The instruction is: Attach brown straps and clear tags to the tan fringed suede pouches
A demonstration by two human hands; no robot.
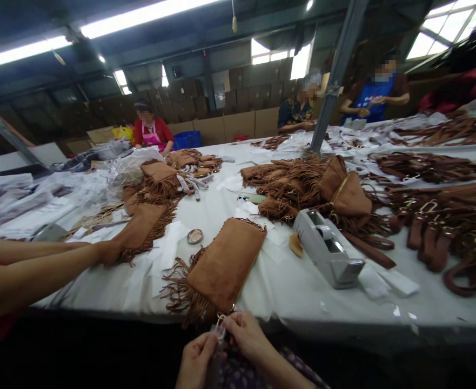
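The left hand (199, 354) pinches a clear plastic strip (218, 330); the right hand (246, 332) pinches the small gold metal clip (220, 317). The flat brown fringed bag (227, 262) lies just past them, on the white table's (290, 294) near edge, left of a grey tape holder (317, 251).

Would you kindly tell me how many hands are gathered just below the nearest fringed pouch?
2: the left hand, pinching clear plastic, and the right hand beside it, at the metal clip.

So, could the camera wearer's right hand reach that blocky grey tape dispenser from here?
Probably yes: nothing seems to block the way from the right hand to the grey tape dispenser, though that hand looks busy at a gold-coloured metal clip.
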